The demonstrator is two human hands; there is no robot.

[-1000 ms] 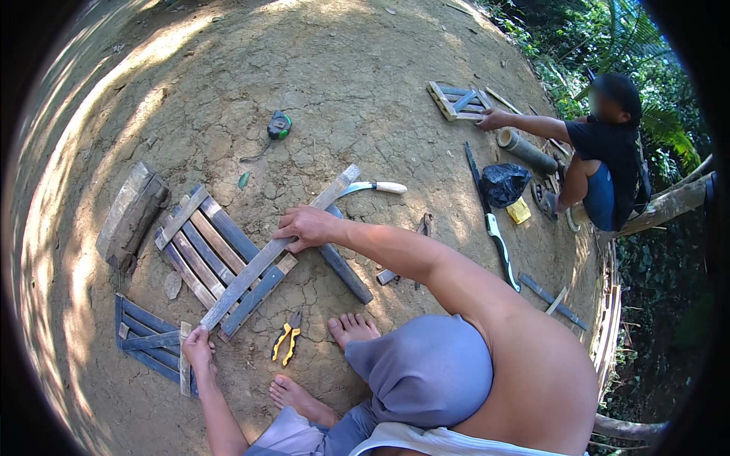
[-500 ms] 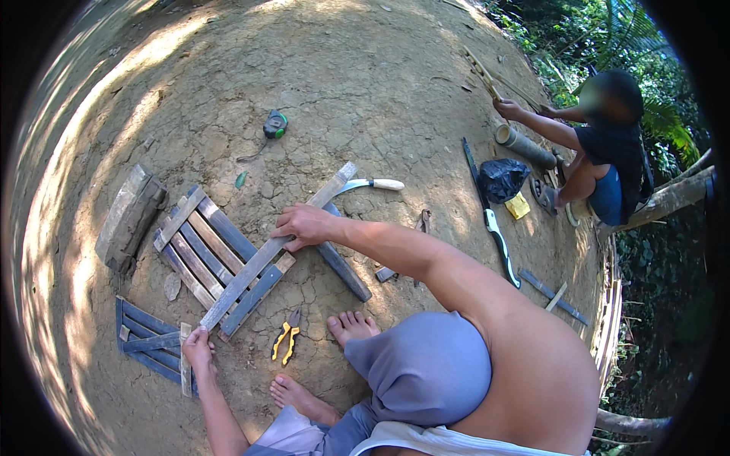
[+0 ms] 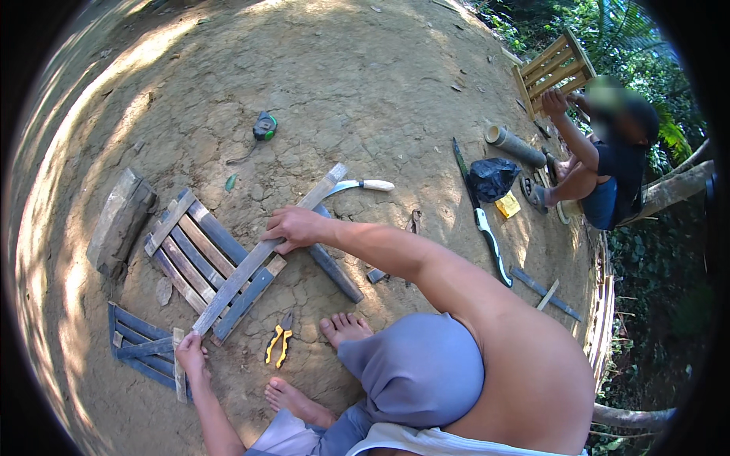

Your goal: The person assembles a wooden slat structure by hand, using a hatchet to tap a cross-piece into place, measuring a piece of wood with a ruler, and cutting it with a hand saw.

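A grey weathered wooden slat (image 3: 242, 275) lies slantwise across a slatted wooden panel (image 3: 219, 232) on the ground. My right hand (image 3: 293, 228) is closed around the slat above its middle, thumb on the near side. At the slat's near end, my left hand (image 3: 192, 354) pinches it between thumb and fingers. Just beside my left hand, a smaller dark slatted frame (image 3: 141, 350) lies flat. Yellow-handled pliers (image 3: 283, 327) lie between the panel and my feet. Under my right forearm is a dark wooden piece (image 3: 338, 275), and a curved knife (image 3: 376, 185) lies beyond the slat's far end.
A tape measure (image 3: 265, 126) and a wood block (image 3: 122, 220) lie on cracked earth. To the right are a saw (image 3: 496, 247), a black plastic bag (image 3: 493, 178), a yellow packet (image 3: 507, 204) and a bamboo tube (image 3: 518, 146). Another person (image 3: 608, 178) sits holding a slatted frame (image 3: 559, 72).
The other person held a long thin strip before and now has an upright slatted frame in hand. My hands keep the same hold on the slat; the whole view has shifted slightly.
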